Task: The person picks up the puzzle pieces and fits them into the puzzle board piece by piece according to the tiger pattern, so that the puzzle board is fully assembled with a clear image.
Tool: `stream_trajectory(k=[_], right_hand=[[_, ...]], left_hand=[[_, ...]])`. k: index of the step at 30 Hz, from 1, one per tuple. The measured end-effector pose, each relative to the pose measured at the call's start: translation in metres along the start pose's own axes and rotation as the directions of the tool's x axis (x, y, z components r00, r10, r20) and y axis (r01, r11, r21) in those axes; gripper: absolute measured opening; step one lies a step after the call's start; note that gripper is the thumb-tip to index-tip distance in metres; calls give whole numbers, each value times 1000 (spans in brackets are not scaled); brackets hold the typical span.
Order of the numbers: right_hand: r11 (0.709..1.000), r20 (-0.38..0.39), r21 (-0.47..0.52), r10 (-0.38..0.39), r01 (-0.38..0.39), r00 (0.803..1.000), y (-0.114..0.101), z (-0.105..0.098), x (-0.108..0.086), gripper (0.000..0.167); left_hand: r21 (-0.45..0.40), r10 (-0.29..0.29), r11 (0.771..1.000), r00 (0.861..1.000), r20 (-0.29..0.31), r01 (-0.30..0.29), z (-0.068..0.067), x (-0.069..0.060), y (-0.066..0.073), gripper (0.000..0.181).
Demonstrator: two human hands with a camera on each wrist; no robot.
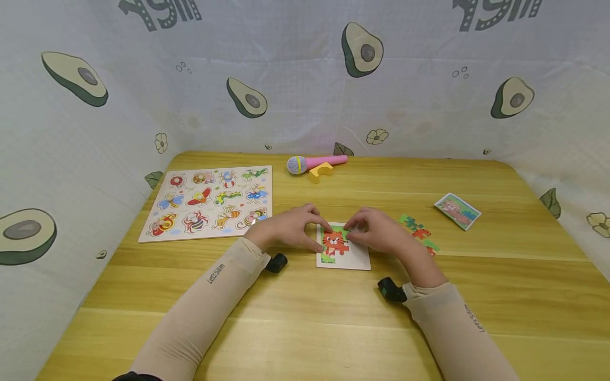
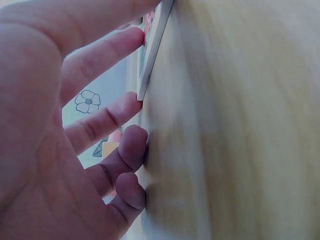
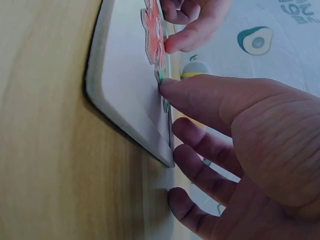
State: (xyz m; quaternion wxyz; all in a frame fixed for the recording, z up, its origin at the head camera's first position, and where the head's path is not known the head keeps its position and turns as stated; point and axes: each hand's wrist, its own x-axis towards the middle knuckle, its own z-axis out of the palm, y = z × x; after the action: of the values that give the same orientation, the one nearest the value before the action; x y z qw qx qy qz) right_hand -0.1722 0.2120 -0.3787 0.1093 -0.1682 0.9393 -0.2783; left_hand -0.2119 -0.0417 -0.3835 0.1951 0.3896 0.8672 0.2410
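Observation:
A small white puzzle board point(image 1: 357, 259) lies in front of me, with a partly assembled orange tiger picture point(image 1: 335, 242) on it. My left hand point(image 1: 293, 227) is at its left side; in the left wrist view its fairly straight index and middle fingers touch the board's face and corner. At the upper right of the picture, my right hand point(image 1: 376, 230) pinches a green puzzle piece point(image 3: 166, 105). The right thumb is on this piece; the index finger is hidden in the right wrist view. Several loose puzzle pieces point(image 1: 421, 234) lie right of the board, partly behind the right hand.
A large insect peg puzzle point(image 1: 214, 203) lies at the left. Toward the back are a pink toy microphone point(image 1: 316, 163) and a yellow arch block point(image 1: 320, 172). A small picture card point(image 1: 457, 210) lies at the right. Avocado-printed cloth point(image 1: 305, 79) hangs behind the wooden table point(image 1: 310, 328).

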Motion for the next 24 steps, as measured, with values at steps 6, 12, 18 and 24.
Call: stream_trajectory(k=[6,12,18,24], right_hand=[[1000,-5,-5,-8,8,1000,1,1,0,18],[998,-45,52,-19,21,999,1,-1,-2,12],[995,-97,91,55,-46,994,9,-18,-10,16],[987,-83,108,125,-116,989,32,-42,-27,31]], left_hand=[[-3,-2,1000,1000,-2,2,0,1,0,52],[-8,-15,1000,1000,-4,15,1,1,-1,56],[-7,-22,1000,1000,-3,22,2,1,-2,56],[-8,-21,1000,1000,-7,21,3,2,-3,56]])
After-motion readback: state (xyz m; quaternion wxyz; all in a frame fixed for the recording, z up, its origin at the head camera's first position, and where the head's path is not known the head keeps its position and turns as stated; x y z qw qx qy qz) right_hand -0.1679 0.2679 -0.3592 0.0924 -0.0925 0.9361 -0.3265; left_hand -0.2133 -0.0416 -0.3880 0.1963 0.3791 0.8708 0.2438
